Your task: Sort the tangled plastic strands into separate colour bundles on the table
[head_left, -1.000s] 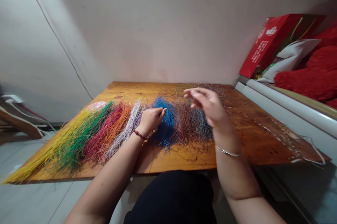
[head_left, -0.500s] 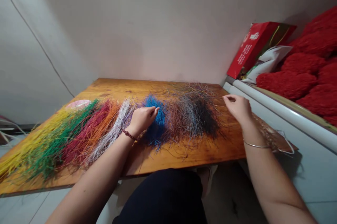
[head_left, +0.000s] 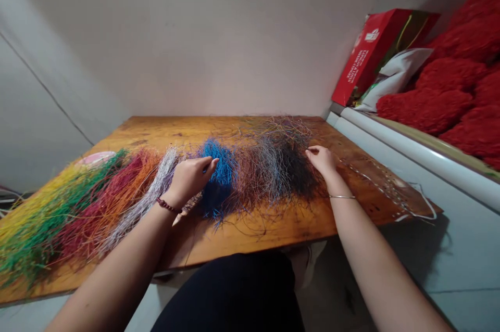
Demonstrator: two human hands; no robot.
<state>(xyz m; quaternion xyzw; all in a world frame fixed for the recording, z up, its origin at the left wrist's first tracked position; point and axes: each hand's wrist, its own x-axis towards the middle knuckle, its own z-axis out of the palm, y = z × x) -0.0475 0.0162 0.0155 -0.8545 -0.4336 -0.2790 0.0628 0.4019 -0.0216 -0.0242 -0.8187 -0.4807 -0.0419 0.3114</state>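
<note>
Piles of thin coloured strands lie side by side on a wooden table [head_left: 230,228]: yellow [head_left: 37,199], green [head_left: 74,204], dark red [head_left: 113,191], orange, white, blue [head_left: 221,165], brown, grey [head_left: 273,165] and black [head_left: 297,170]. My left hand [head_left: 191,178] is pinched closed over the left side of the blue pile; whatever its fingertips hold is too small to make out. At the right edge of the black pile, my right hand [head_left: 321,160] has thumb and forefinger pressed together, and any strand between them cannot be made out.
A pink round object [head_left: 96,158] lies behind the yellow pile. Right of the table, a white surface [head_left: 385,126] bears a red box [head_left: 363,56], a white bag [head_left: 396,74] and fluffy red bundles [head_left: 425,108]. A beaded strand with a white cord [head_left: 425,207] lies at the table's right corner.
My right hand has moved left, from beyond the piles to the black strands. My left hand stays pinched by the blue pile. The view has shifted a little.
</note>
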